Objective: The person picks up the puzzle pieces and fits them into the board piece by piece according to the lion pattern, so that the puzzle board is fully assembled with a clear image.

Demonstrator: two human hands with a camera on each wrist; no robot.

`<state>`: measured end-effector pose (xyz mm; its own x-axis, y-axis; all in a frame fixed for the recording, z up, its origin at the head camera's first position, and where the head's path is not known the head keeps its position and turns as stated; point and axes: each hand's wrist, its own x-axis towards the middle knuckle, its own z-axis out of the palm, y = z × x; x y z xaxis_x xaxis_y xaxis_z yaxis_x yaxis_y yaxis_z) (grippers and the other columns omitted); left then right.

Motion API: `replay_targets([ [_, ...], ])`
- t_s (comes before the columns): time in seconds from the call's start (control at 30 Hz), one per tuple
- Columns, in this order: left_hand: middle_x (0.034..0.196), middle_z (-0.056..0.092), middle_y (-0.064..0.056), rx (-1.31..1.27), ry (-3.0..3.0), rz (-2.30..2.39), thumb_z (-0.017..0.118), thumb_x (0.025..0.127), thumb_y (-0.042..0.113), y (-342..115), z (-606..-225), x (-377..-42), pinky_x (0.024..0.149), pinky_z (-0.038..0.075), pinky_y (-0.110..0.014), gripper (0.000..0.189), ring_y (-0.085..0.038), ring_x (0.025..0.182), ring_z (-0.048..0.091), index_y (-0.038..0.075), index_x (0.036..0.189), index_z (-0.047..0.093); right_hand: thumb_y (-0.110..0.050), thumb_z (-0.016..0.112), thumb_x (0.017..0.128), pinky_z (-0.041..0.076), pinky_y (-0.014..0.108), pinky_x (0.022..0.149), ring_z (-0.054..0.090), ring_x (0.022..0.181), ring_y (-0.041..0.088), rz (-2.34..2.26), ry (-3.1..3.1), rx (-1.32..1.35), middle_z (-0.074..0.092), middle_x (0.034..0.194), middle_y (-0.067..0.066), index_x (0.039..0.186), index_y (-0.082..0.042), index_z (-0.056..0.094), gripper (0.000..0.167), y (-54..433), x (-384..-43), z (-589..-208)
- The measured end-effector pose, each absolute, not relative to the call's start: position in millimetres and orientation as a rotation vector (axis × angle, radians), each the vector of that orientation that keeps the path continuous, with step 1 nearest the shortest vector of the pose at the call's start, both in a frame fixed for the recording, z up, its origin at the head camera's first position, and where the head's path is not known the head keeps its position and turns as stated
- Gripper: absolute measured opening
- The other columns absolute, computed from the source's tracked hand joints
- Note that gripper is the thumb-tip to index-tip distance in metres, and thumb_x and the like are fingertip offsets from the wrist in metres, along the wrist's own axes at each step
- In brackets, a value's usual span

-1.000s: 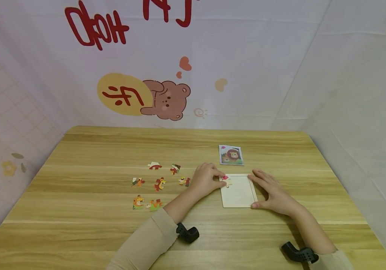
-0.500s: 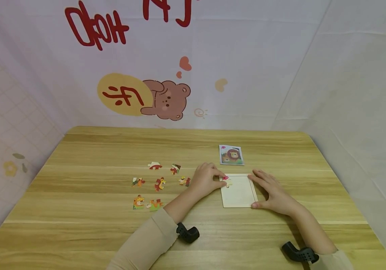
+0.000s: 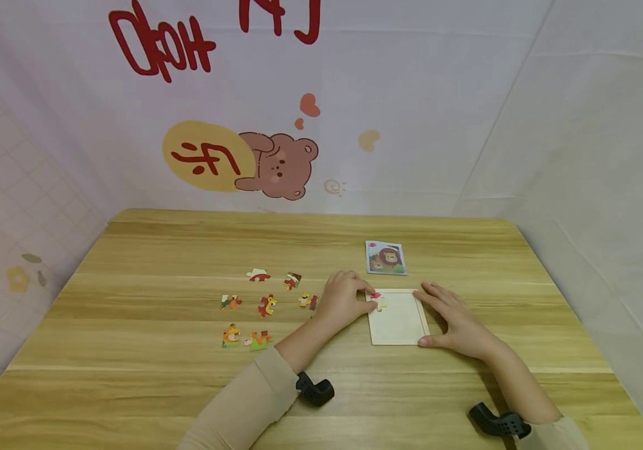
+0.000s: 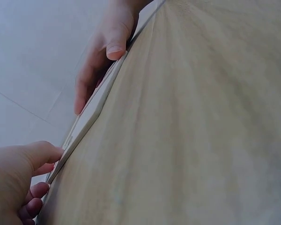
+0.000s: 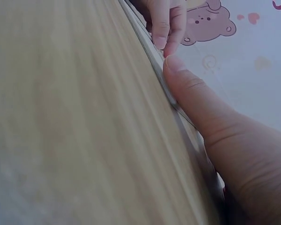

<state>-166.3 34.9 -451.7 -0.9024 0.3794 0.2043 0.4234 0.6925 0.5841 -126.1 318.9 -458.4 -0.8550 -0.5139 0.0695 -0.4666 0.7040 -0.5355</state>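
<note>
A pale square puzzle tray (image 3: 402,326) lies on the wooden table, with one pink-and-cream puzzle piece (image 3: 381,302) in its upper left corner. My left hand (image 3: 343,300) pinches that piece at its left side between thumb and forefinger; the other fingers are curled. Over at the tray's right side, my right hand (image 3: 456,324) rests with thumb and forefinger spread, touching the lower and upper right corners. The right thumb (image 5: 196,96) lies straight along the tray's edge in the right wrist view. In the left wrist view the tray (image 4: 91,110) is seen edge-on between both hands.
Several loose puzzle pieces (image 3: 267,305) lie spread left of my left hand, one (image 3: 307,301) close beside it. A picture card (image 3: 385,258) with a lion on it lies behind the tray. A printed cloth (image 3: 411,94) hangs behind the table.
</note>
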Motion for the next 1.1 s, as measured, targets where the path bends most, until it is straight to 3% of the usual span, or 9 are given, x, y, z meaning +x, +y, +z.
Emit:
replay_targets([
  [0.13,0.082,0.056,0.01,-0.661,-2.831,-1.041,0.081,0.076,0.033,34.4,-449.5,-165.0,0.074,0.037,-0.029,0.019,-0.01,0.078,0.046,0.023,0.092,0.078,-0.049,0.08,0.071,0.005,0.054,0.109,0.012,0.141,0.04,-0.841,2.829,-0.806,0.023,0.154,0.017,0.147,-0.016,0.038,0.093,317.6,-126.1,-458.2],
  [0.63,0.092,0.062,0.002,-0.79,-2.681,-1.228,0.079,0.079,0.025,25.5,-430.9,-153.4,0.08,0.04,-0.03,0.025,-0.011,0.088,0.05,0.013,0.1,0.076,-0.049,0.079,0.072,0.005,0.056,0.109,0.013,0.14,0.042,-0.831,2.842,-0.815,0.023,0.153,0.019,0.147,-0.015,0.038,0.092,317.9,-125.6,-459.4],
  [0.83,0.094,0.063,0.0,-0.845,-2.62,-1.239,0.08,0.078,0.021,4.6,-421.2,-146.5,0.084,0.04,-0.034,0.026,-0.013,0.093,0.051,0.01,0.101,0.075,-0.051,0.078,0.072,0.005,0.056,0.109,0.012,0.14,0.043,-0.834,2.831,-0.81,0.022,0.153,0.019,0.147,-0.014,0.038,0.093,316.7,-126.1,-457.6],
  [1.1,0.098,0.061,0.004,-0.803,-2.593,-1.257,0.083,0.076,0.017,-38.7,-416.1,-142.9,0.079,0.043,-0.036,0.029,-0.015,0.095,0.052,0.009,0.102,0.074,-0.05,0.078,0.073,0.004,0.054,0.11,0.013,0.139,0.044,-0.836,2.837,-0.828,0.023,0.153,0.02,0.147,-0.015,0.037,0.092,317.5,-127.8,-459.7],
])
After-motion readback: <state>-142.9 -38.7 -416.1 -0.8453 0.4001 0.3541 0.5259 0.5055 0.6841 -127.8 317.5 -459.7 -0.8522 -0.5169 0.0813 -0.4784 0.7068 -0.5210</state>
